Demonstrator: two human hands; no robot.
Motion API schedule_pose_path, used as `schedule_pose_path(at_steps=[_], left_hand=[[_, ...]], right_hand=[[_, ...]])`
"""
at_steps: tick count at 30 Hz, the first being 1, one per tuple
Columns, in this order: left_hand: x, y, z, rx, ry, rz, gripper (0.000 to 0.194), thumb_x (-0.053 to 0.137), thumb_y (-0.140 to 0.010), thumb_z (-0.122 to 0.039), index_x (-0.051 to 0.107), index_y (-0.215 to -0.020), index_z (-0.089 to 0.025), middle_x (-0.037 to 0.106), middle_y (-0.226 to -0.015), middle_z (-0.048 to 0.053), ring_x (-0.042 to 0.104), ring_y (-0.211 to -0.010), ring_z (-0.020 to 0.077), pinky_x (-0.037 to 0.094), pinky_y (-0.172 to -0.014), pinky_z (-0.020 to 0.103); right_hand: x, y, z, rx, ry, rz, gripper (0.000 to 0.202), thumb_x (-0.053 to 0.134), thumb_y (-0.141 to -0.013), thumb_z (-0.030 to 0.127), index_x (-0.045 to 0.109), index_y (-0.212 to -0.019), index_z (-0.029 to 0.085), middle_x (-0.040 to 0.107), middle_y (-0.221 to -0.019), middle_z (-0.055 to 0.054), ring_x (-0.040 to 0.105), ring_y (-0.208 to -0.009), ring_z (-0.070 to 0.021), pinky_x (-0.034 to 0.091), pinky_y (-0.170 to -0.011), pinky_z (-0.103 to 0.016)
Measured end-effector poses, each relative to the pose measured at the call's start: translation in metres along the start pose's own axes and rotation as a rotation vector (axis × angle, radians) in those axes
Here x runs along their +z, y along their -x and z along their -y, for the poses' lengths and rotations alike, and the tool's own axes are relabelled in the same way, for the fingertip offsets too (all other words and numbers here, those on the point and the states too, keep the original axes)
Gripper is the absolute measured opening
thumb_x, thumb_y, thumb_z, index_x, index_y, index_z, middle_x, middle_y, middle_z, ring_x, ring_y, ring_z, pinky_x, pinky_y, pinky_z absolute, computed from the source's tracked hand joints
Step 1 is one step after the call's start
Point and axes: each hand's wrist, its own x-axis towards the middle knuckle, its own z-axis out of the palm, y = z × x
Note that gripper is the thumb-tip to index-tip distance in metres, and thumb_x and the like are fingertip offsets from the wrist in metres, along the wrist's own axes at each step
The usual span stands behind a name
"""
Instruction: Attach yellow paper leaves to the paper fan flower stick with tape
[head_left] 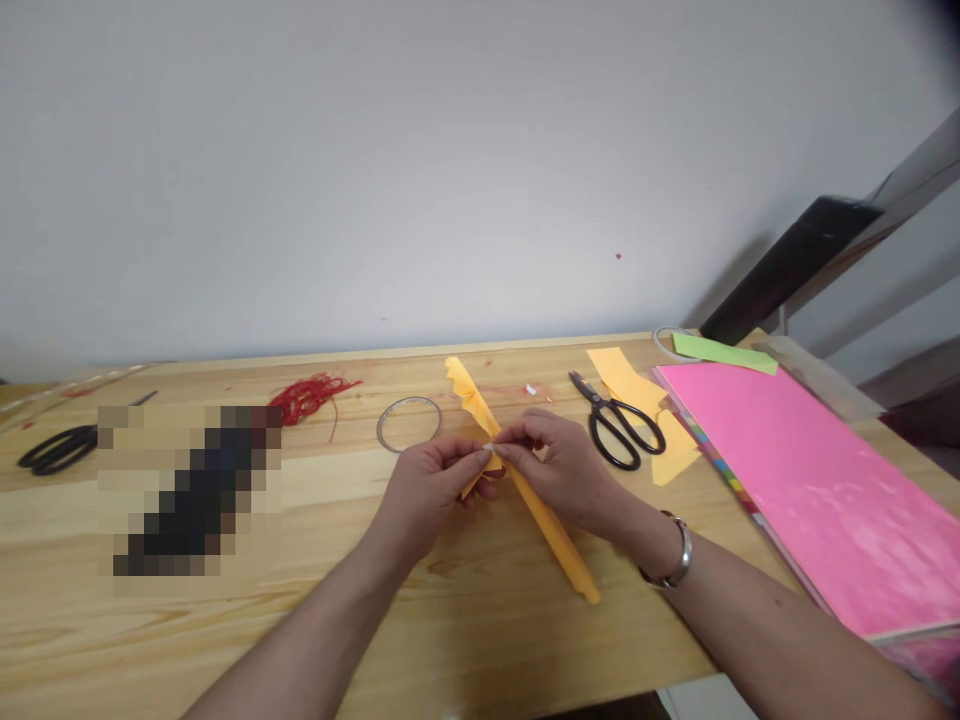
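Note:
A long, narrow rolled strip of orange paper (553, 535) runs diagonally through the middle of the view, its upper end cut in a wavy edge. My left hand (442, 475) pinches it from the left with thumb and fingers closed. From the right, my right hand (551, 462) grips the same paper, fingertips meeting those of the left. Something small and whitish shows between the thumbs, too small to name. Behind my left hand a thin metal ring (409, 400) lies on the table. Black-handled scissors (615, 422) rest beyond my right hand.
Orange paper pieces (675, 447) lie by the scissors. A pink paper pack (817, 470) with a green strip (724, 353) covers the right side. Red cord (311, 400) is bundled at left, near a second pair of scissors (60, 450) and a blurred dark object (199, 490). A wall stands behind.

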Motion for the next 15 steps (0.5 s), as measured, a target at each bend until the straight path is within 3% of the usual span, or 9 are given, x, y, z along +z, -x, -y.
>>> schedule_pose_path(at_steps=[15], left_hand=[[0.0001, -0.0002, -0.0002, -0.010, -0.012, 0.025, 0.019, 0.069, -0.069, -0.034, 0.069, -0.070, -0.015, 0.062, -0.050, 0.000, 0.047, -0.044, 0.0082, 0.035, -0.045, 0.020]], right_hand=[[0.0010, 0.0011, 0.0011, 0.068, -0.031, 0.042, 0.010, 0.055, -0.079, 0.016, 0.061, -0.073, 0.018, 0.062, -0.069, 0.001, 0.053, -0.064, -0.0106, 0.041, -0.059, -0.023]])
